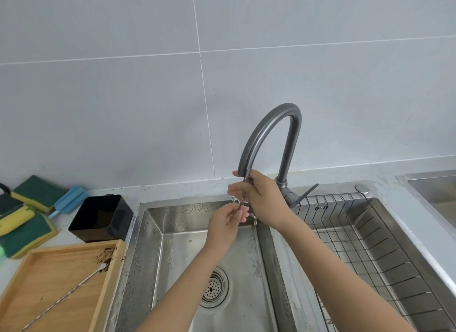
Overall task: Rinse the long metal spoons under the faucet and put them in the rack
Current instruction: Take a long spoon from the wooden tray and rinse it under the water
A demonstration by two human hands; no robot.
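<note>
Under the spout of the grey faucet (271, 129), both hands hold one long metal spoon (238, 203), most of it hidden by the fingers. My left hand (225, 220) pinches it from below. My right hand (262, 199) is closed around its upper part right at the spout, where water splashes over it. A short metal end (254, 220) sticks out below the right hand. A second long spoon (74, 289) lies in the wooden tray (34, 257) at the left, its head in brown grit. The wire rack (357, 235) sits in the right basin.
The left sink basin (182, 245) has a round drain (214, 288) under my forearms. A black square container (101, 218), green-yellow sponges (27, 235) and a blue brush (70, 200) stand on the counter at the left. Another steel basin (436, 193) shows at the far right.
</note>
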